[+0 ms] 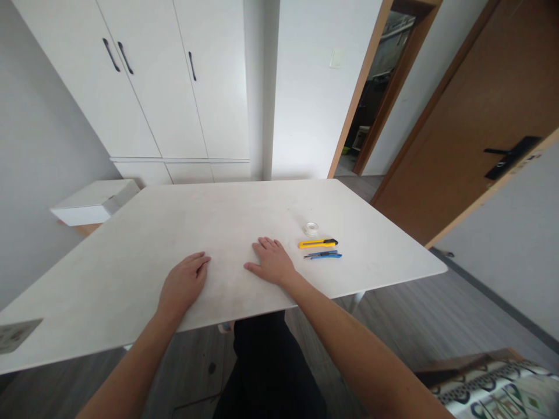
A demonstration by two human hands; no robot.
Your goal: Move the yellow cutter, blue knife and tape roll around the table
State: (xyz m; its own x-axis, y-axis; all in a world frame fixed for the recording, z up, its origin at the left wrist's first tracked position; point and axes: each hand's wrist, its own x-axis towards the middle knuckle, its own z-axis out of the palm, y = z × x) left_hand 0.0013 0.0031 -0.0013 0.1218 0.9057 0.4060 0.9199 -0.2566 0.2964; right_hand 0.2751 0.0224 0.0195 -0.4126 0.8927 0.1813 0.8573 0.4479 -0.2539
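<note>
My left hand (183, 282) rests on its side on the white table (209, 209) near the front edge, its fingers stretched forward and holding nothing. To its right my right hand (271, 261) lies flat, palm down, with the thumb apart from the fingers. Just right of that hand, a yellow utility knife (318, 243) with a black end lies sideways. Nearer the front edge is a slimmer blue utility knife (323, 255), roughly parallel to it. Behind both knives sits a small roll of clear tape (311, 228). Neither hand touches these things.
A white box (98, 201) stands beyond the table's left side. On the table's left front corner is a grey printed patch (17, 336). White cabinets (174, 87) stand behind the table. A brown door (476, 116) is at the right, and patterned fabric (498, 387) at the lower right.
</note>
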